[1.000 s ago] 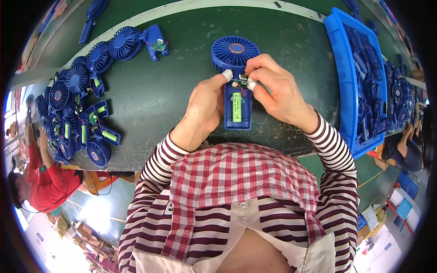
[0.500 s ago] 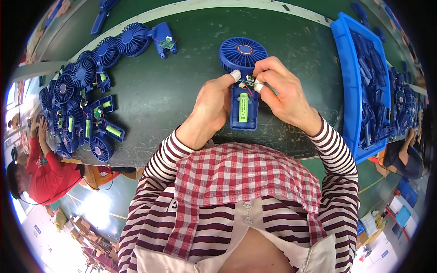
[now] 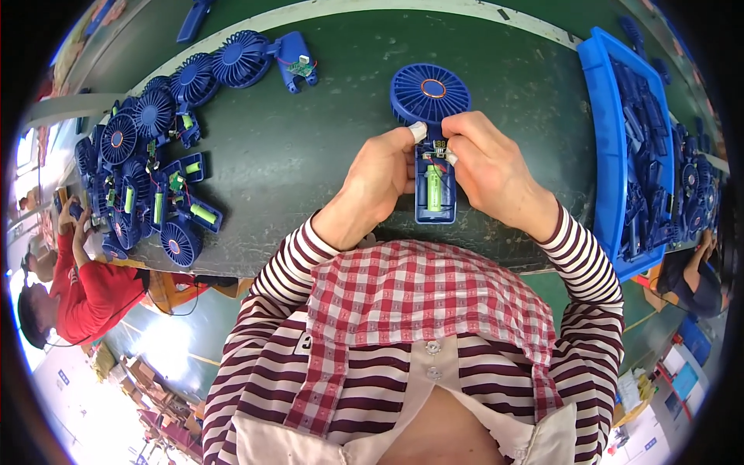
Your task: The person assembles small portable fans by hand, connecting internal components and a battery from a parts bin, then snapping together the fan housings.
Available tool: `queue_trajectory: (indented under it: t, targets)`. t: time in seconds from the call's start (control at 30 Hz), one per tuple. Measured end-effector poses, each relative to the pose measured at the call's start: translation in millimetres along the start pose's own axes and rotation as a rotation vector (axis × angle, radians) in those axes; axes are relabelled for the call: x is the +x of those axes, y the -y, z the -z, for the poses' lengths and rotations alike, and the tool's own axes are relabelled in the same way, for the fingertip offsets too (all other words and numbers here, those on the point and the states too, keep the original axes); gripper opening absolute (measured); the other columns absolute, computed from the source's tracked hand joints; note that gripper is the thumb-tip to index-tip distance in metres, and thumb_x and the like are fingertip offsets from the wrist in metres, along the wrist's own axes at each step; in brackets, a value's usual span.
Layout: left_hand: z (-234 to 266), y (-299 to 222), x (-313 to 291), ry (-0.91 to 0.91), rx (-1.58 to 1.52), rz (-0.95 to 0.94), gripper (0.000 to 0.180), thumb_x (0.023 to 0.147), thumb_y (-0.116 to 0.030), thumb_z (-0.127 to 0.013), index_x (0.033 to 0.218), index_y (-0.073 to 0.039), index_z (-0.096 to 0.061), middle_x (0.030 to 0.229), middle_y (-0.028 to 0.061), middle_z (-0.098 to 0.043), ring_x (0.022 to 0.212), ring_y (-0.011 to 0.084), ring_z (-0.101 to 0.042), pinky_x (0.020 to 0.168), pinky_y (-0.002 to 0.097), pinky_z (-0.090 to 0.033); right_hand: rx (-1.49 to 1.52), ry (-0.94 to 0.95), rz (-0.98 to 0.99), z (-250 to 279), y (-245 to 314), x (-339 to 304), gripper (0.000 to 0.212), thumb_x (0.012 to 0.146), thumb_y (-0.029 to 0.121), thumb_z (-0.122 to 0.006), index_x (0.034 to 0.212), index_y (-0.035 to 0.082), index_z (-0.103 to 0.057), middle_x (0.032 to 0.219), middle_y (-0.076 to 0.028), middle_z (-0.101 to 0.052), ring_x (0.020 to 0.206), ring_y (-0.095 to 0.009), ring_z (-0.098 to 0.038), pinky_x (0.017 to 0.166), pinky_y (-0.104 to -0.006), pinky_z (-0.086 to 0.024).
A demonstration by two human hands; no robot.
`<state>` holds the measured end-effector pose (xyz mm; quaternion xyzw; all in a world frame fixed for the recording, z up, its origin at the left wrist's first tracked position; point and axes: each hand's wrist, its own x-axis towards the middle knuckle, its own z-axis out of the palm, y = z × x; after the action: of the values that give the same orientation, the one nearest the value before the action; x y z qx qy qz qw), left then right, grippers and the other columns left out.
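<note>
A blue handheld fan (image 3: pixel 431 91) lies in front of me, its round caged head pointing away. Its handle is uncovered and shows a green battery cell (image 3: pixel 434 188), thin wires and a small circuit board (image 3: pixel 439 147) near the neck. My left hand (image 3: pixel 377 175) grips the handle from the left, with its white-wrapped thumb on the neck. My right hand (image 3: pixel 496 167) is closed at the board's right edge, thumb and fingertips pinched together there. Whether a small part sits between those fingertips is hidden.
Several blue fans (image 3: pixel 132 147) with exposed batteries and boards are heaped on the dark green table (image 3: pixel 310 155) at left. A blue bin (image 3: pixel 612 194) full of blue plastic handle covers (image 3: pixel 639 147) stands at right. People work at both sides.
The view has shifted a little, so the whole scene sits further right. My right fingertips remain at the board, and the board now lies flatter in the handle.
</note>
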<state>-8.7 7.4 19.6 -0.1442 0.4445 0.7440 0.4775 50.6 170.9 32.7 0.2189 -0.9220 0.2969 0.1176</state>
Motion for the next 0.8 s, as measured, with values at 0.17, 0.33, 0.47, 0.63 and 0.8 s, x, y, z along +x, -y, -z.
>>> queue_trajectory:
  t: [0.17, 0.33, 0.47, 0.63, 0.8]
  targets:
    - [4.4, -1.5, -1.8, 0.05, 0.055, 0.025, 0.029, 0.088, -0.026, -0.054, 0.1, 0.0, -0.058, 0.089, 0.0077, -0.062, 0.077, 0.0161, -0.06, 0.067, 0.0307, -0.05, -0.035, 0.084, 0.0, 1.4, 0.2, 1.4, 0.017, 0.064, -0.01, -0.057, 0.078, -0.006, -0.05, 0.1, -0.014, -0.05, 0.088, -0.03, -0.054, 0.07, -0.0368, -0.048]
    - [12.9, 8.1, 2.2, 0.094, 0.252, -0.086, 0.024, 0.085, -0.017, -0.062, 0.097, 0.004, -0.062, 0.086, 0.0076, -0.063, 0.075, 0.0138, -0.061, 0.066, 0.0274, -0.051, -0.051, 0.098, 0.006, 1.5, 0.9, 2.6, 0.014, 0.064, -0.009, -0.057, 0.077, -0.005, -0.051, 0.099, -0.014, -0.05, 0.087, -0.03, -0.053, 0.07, -0.0367, -0.047]
    - [13.0, 9.4, 2.8, 0.09, 0.264, -0.076, 0.019, 0.086, -0.012, -0.06, 0.096, 0.004, -0.062, 0.086, 0.0072, -0.063, 0.075, 0.0131, -0.061, 0.065, 0.0272, -0.051, -0.061, 0.118, 0.021, 0.8, 0.3, 2.3, 0.014, 0.064, -0.008, -0.057, 0.077, -0.005, -0.051, 0.099, -0.014, -0.049, 0.086, -0.03, -0.052, 0.07, -0.0366, -0.047]
    - [12.1, 11.7, 2.1, 0.07, 0.253, -0.094, 0.02, 0.087, -0.013, -0.06, 0.097, 0.003, -0.062, 0.087, 0.0061, -0.063, 0.075, 0.0127, -0.06, 0.064, 0.027, -0.051, -0.066, 0.076, 0.031, -1.9, 0.5, 0.4, 0.015, 0.064, -0.007, -0.059, 0.077, -0.004, -0.052, 0.097, -0.013, -0.05, 0.083, -0.029, -0.052, 0.067, -0.036, -0.046]
    - [12.7, 14.7, 2.0, 0.046, 0.23, -0.083, 0.02, 0.088, -0.015, -0.059, 0.098, 0.002, -0.062, 0.086, 0.0053, -0.063, 0.073, 0.0111, -0.06, 0.063, 0.0252, -0.051, -0.151, 0.04, -0.106, -4.7, 2.9, -3.3, 0.015, 0.066, -0.003, -0.061, 0.078, 0.003, -0.053, 0.079, -0.008, -0.05, 0.07, -0.026, -0.053, 0.059, -0.036, -0.042]
